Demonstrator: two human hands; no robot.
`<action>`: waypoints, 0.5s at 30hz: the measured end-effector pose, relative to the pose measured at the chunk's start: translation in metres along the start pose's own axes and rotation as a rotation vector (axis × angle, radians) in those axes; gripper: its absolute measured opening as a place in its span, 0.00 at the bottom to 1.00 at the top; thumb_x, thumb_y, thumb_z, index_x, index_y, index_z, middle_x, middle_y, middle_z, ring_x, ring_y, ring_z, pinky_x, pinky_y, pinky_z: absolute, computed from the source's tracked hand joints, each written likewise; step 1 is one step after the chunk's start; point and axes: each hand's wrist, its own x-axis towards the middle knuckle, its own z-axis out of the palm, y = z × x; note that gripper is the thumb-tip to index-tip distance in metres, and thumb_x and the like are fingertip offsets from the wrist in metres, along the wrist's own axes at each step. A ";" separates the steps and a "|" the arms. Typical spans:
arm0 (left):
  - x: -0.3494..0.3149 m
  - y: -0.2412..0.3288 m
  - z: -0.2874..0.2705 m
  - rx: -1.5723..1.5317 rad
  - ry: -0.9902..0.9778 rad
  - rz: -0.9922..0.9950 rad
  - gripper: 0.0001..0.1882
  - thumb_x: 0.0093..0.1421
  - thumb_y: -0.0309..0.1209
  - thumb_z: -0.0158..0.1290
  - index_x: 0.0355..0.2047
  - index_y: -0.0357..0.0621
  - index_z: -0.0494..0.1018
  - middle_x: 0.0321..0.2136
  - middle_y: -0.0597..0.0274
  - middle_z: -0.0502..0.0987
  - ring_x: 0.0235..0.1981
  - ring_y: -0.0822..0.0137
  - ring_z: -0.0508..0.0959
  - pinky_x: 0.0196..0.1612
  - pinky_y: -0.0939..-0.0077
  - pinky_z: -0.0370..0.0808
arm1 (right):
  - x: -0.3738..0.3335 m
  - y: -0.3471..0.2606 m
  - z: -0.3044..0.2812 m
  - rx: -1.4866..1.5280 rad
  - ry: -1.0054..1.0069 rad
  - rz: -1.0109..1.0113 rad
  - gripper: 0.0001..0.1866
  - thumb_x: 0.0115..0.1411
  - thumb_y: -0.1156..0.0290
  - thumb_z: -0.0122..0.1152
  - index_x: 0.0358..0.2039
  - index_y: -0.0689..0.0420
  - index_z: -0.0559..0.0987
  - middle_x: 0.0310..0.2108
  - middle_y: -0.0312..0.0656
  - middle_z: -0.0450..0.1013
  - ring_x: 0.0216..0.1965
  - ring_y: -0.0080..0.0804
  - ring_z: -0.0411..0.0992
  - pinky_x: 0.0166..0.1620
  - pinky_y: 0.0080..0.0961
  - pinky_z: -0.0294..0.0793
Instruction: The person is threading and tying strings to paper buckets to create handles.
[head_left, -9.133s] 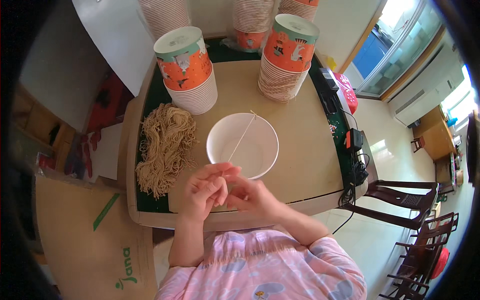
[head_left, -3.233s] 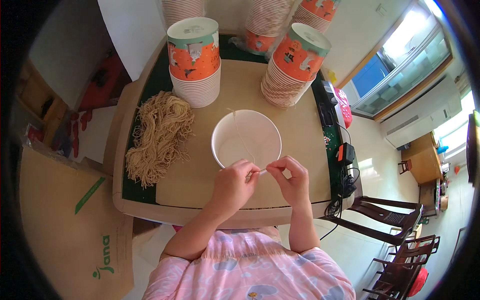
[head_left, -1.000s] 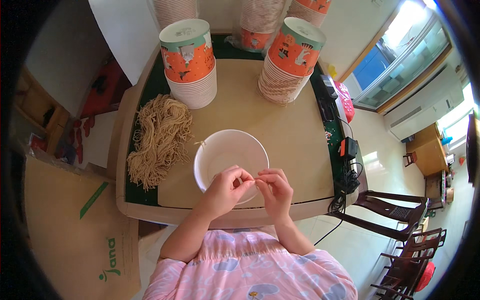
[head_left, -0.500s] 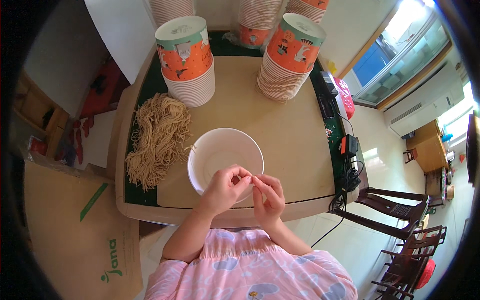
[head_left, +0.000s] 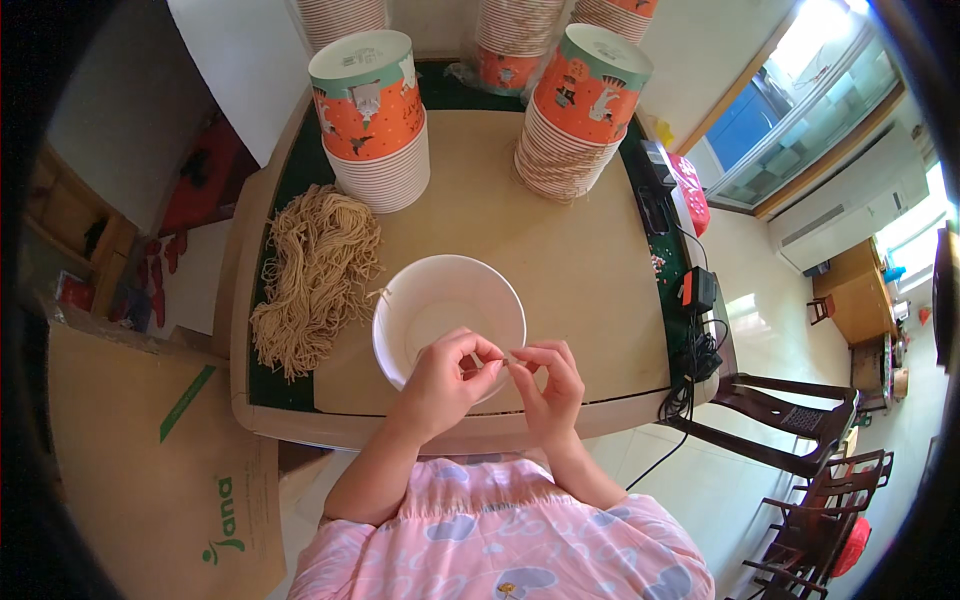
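Over the near rim of a white paper bucket [head_left: 445, 268], my left hand [head_left: 446, 385] and my right hand [head_left: 548, 395] face each other with thumbs and fingertips pinched. Something small and thin shows between the fingertips; I cannot make out what it is. The bucket stands with its mouth up near the table's front edge, and my hands cover part of its near side. A short beige cord end [head_left: 380, 293] sticks out at the bucket's left rim. Left of the bucket lies a loose heap of beige cords [head_left: 315, 280].
Two stacks of upturned orange and green paper buckets [head_left: 368, 110] [head_left: 583, 105] stand farther back on the table [head_left: 590, 290], with more stacks behind. Black cables and a power adapter [head_left: 698, 290] lie along the right edge. A cardboard box [head_left: 160, 470] is at the left, wooden chairs [head_left: 790, 415] at the right.
My right hand has shifted slightly right, with its fingers a little more raised, and the gap between the two pinches has widened. The bucket has barely moved.
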 end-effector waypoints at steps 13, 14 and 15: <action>-0.004 0.002 -0.001 0.007 0.059 0.023 0.03 0.54 0.23 0.57 0.30 0.38 0.77 0.26 0.66 0.75 0.23 0.78 0.72 0.27 0.83 0.68 | 0.012 -0.002 -0.003 -0.055 -0.121 -0.010 0.07 0.48 0.83 0.66 0.28 0.62 0.77 0.27 0.37 0.70 0.28 0.23 0.66 0.33 0.18 0.66; -0.005 0.004 -0.002 0.025 0.056 0.007 0.03 0.53 0.23 0.58 0.30 0.38 0.76 0.26 0.66 0.75 0.23 0.78 0.72 0.27 0.83 0.68 | 0.011 -0.001 -0.003 -0.057 -0.116 0.001 0.07 0.48 0.83 0.65 0.27 0.62 0.77 0.27 0.37 0.70 0.28 0.23 0.66 0.33 0.18 0.66; -0.005 0.005 -0.002 0.043 0.054 -0.010 0.04 0.53 0.23 0.58 0.29 0.38 0.76 0.26 0.66 0.75 0.22 0.78 0.72 0.26 0.83 0.68 | 0.011 0.000 -0.003 -0.057 -0.116 0.001 0.07 0.48 0.83 0.65 0.27 0.62 0.77 0.27 0.37 0.70 0.28 0.23 0.66 0.33 0.18 0.66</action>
